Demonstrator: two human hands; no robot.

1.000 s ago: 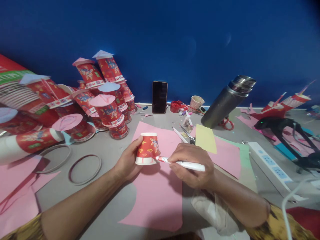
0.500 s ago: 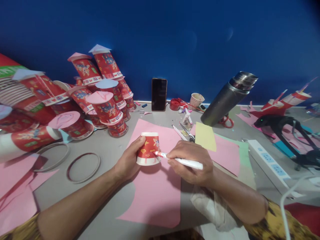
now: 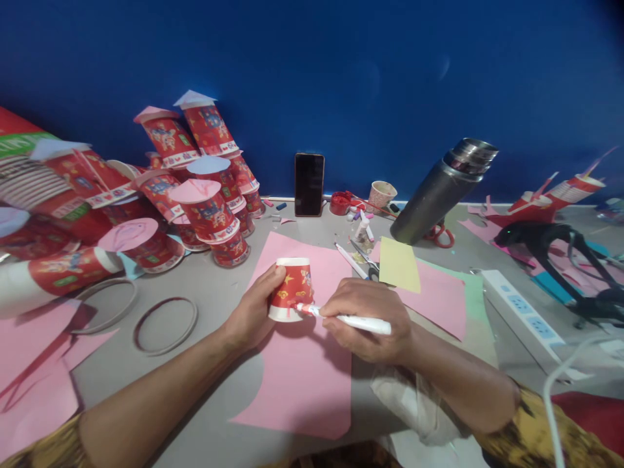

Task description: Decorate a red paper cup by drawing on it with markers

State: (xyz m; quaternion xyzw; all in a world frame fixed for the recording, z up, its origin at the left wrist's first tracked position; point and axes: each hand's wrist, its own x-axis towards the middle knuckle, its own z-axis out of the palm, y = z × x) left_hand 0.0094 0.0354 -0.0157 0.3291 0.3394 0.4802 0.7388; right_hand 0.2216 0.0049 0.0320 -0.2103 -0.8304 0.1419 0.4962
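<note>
A red printed paper cup [image 3: 291, 288] stands upside down on a pink paper sheet [image 3: 302, 377] at the table's middle. My left hand [image 3: 253, 311] is wrapped round its left side, holding it. My right hand [image 3: 366, 320] grips a white marker [image 3: 351, 319] with a red tip. The tip touches the cup's lower rim on the right.
Piled red cups with paper lids [image 3: 195, 188] fill the left. Two rings [image 3: 166, 326] lie near them. A phone [image 3: 309, 184] leans on the blue wall. A steel flask [image 3: 441, 190], scissors [image 3: 364, 257], yellow paper [image 3: 398, 264] and a power strip [image 3: 521, 313] sit to the right.
The marker tip has slid down from the cup's side to its lower rim. My left hand has turned the cup slightly. The view shifted a little.
</note>
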